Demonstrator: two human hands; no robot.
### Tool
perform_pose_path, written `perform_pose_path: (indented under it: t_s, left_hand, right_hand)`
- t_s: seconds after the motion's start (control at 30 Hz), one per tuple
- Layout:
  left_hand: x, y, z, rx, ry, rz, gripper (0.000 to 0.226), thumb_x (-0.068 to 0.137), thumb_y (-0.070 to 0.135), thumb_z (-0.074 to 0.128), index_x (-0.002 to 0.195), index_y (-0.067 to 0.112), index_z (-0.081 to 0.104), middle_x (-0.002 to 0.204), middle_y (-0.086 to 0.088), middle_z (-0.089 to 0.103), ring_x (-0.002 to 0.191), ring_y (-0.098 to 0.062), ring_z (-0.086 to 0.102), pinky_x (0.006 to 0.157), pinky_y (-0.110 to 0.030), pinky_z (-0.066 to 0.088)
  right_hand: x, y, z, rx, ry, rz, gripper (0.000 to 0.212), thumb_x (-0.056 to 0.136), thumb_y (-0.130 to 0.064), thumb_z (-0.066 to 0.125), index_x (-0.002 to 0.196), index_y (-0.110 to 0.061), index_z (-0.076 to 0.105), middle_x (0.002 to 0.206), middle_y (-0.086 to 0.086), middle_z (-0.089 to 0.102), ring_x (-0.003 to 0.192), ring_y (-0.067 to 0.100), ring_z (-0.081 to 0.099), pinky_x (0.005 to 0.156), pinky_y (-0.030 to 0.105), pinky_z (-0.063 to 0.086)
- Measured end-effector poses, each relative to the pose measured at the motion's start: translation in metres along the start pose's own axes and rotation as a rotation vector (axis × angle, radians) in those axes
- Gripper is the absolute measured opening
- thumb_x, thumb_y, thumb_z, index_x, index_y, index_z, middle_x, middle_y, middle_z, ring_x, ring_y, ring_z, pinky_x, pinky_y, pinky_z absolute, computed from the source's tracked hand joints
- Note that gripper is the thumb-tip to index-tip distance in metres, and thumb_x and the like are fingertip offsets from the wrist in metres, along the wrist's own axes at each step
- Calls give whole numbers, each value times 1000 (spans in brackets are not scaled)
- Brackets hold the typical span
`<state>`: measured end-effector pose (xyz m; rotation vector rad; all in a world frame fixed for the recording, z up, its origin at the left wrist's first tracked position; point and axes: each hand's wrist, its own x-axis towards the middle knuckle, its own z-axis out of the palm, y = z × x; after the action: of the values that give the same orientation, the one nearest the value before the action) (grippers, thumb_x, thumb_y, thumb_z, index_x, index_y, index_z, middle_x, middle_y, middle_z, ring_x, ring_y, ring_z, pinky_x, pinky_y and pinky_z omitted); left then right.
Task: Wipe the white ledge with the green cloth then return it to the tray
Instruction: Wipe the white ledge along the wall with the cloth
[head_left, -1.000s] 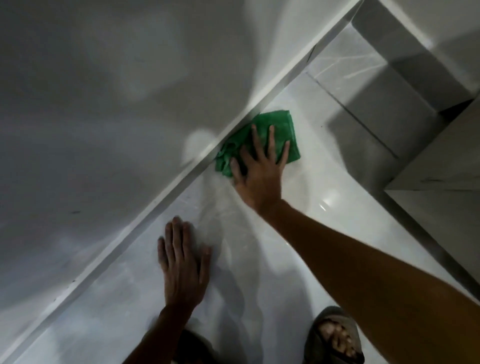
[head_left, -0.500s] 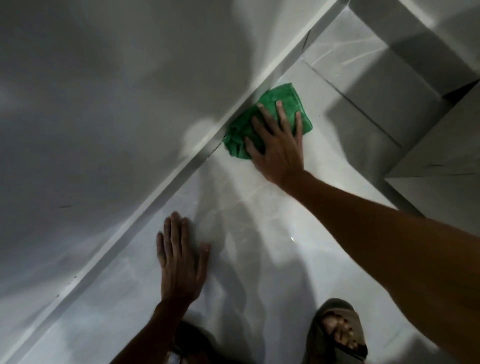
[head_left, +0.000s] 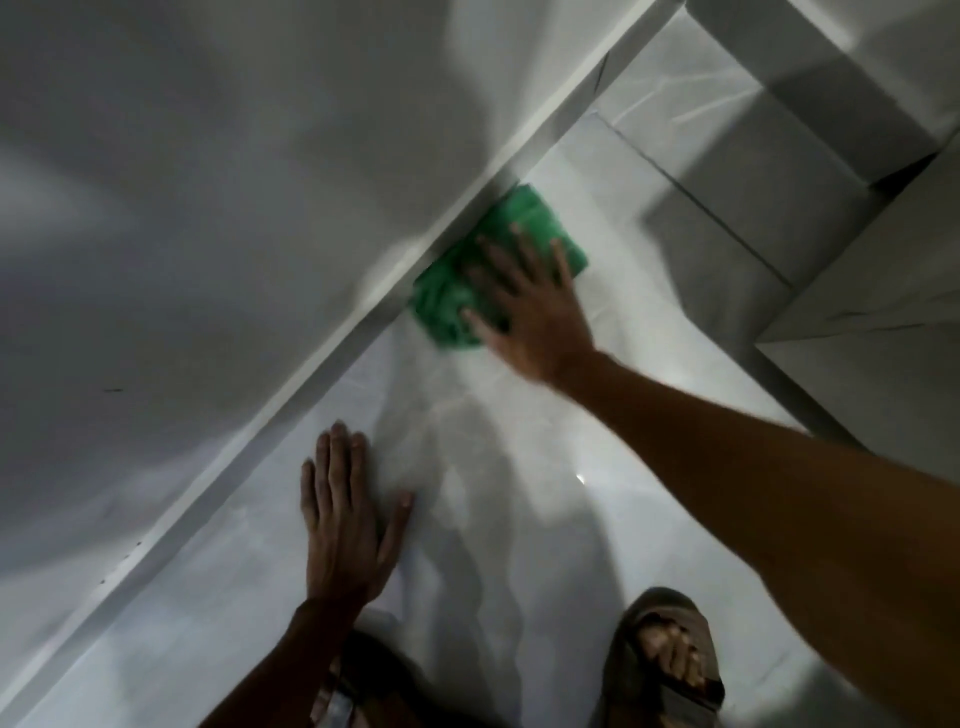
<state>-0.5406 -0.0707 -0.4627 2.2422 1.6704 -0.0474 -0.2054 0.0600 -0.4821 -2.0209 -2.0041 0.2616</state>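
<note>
A crumpled green cloth (head_left: 452, 296) lies on the glossy white ledge (head_left: 249, 571), tight against the raised white strip (head_left: 291, 415) where the ledge meets the wall. My right hand (head_left: 524, 306) presses flat on the cloth with fingers spread, covering its near half; hand and cloth are motion-blurred. My left hand (head_left: 348, 525) rests palm down on the ledge, fingers apart, nearer to me and left of the cloth. No tray is in view.
A grey wall (head_left: 208, 182) rises to the left of the strip. Tiled steps or blocks (head_left: 779, 218) stand at the upper right, with another slab (head_left: 883, 322) at right. My sandalled foot (head_left: 670, 660) shows at the bottom.
My right hand first pushed the cloth away along the strip, then slid it back a little toward me. The left hand has stayed planted in the same spot.
</note>
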Motion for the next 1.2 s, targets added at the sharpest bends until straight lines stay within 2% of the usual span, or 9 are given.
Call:
perform_pose_path:
  t_s: [0.1,0.23,0.53,0.73,0.83,0.93,1.03,1.13,1.2]
  left_hand:
    - [2,2,0,-1,2,-15,94,107,66,39,174,3,22,186,-19,11,174,-39,8,139,-64,11]
    - [4,13,4,-12,35,-61,96,106,69,37,173,0,26,185,-21,16,173,-40,11,139,-64,10]
    - [-8,4,-14,-108,-80,-50,95,105,61,47,176,7,16,187,-12,11,175,-31,9,140,-60,17]
    - [-47,8,-83,-139,-229,-142,86,106,63,39,175,14,21,187,-7,10,172,-36,20,132,-65,32]
    - [-62,21,-119,-121,-274,-117,86,107,64,35,174,12,23,187,-7,9,171,-37,21,130,-65,33]
    - [-64,46,-159,-110,-299,-85,89,107,71,29,173,12,25,187,-7,10,171,-36,22,130,-61,33]
    - [-58,78,-201,-125,-322,-37,89,106,70,32,175,15,23,188,1,5,173,-30,16,132,-60,31]
    - [-40,114,-238,-131,-328,37,86,105,66,30,176,18,23,187,12,-3,173,-25,12,132,-63,31]
    - [-22,144,-261,-120,-312,117,83,106,62,31,176,18,23,185,21,-10,172,-26,16,131,-62,33]
  right_hand:
    - [27,14,-12,29,-15,239,70,105,-65,47,162,-25,48,179,3,34,170,39,20,136,71,7]
    - [28,-33,0,142,46,404,80,99,-70,55,156,-15,56,177,4,40,170,36,22,137,68,6]
    - [-50,-96,31,194,-33,-68,41,104,-40,64,144,-29,69,166,-2,57,163,33,41,133,68,24]
    - [-107,-105,-7,438,-393,0,44,108,-41,56,149,-28,63,169,-4,52,170,31,23,139,64,4]
    - [-131,-112,-55,634,-670,256,41,114,-38,53,151,-23,63,168,6,53,168,29,28,140,54,8]
    - [-151,-117,-124,955,-770,714,43,116,-38,50,149,-14,64,153,16,65,142,33,60,115,31,45]
    - [-173,-120,-202,1265,-640,1050,32,117,-33,49,133,-17,72,133,12,76,104,7,71,79,4,51]
    - [-187,-117,-277,1472,-480,1249,23,118,-29,47,110,-40,65,104,-21,70,74,-23,69,72,-1,54]
    - [-199,-109,-328,1540,-363,1277,22,118,-27,48,124,-34,68,98,-33,68,73,-30,66,70,-3,51]
